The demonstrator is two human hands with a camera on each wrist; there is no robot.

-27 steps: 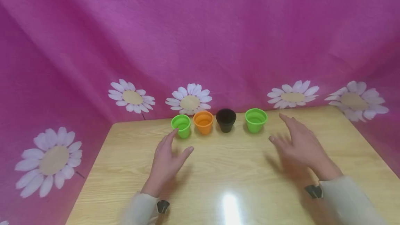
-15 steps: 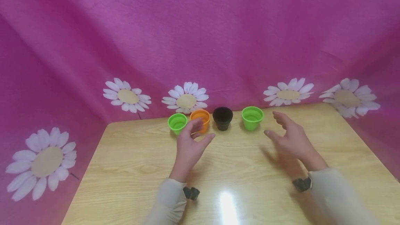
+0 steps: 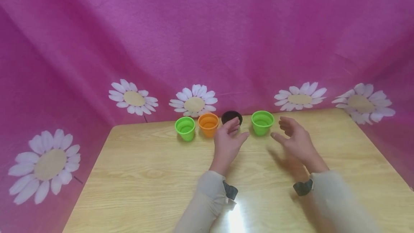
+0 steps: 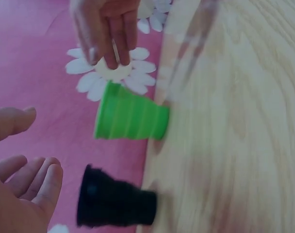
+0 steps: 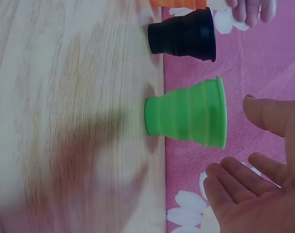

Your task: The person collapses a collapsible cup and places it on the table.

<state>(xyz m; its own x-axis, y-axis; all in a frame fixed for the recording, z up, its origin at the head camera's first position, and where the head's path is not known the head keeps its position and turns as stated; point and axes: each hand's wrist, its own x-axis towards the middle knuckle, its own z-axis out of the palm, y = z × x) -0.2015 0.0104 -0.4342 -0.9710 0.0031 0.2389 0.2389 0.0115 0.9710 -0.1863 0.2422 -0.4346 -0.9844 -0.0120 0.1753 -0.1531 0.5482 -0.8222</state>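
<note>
Four is avoided here: several ribbed cups stand upright in a row along the table's far edge. From the left they are a green cup (image 3: 185, 129), an orange cup (image 3: 208, 126), a black cup (image 3: 230, 117) and a second green cup (image 3: 262, 123). My left hand (image 3: 227, 145) hovers in front of the black cup and hides its lower part; the fingers are relaxed and hold nothing. Just right of the second green cup is my right hand (image 3: 297, 144), thumb toward it. In the right wrist view that green cup (image 5: 188, 115) stands apart from the fingers.
The wooden table (image 3: 142, 175) reaches back to a magenta cloth (image 3: 207, 39) printed with white daisies, which also hangs along both sides. Glare (image 3: 237, 218) shines on the table near the front.
My left hand has moved right, from the left green cup past the orange cup to the black one. My right hand has shifted slightly left toward the right green cup. The cups stay put.
</note>
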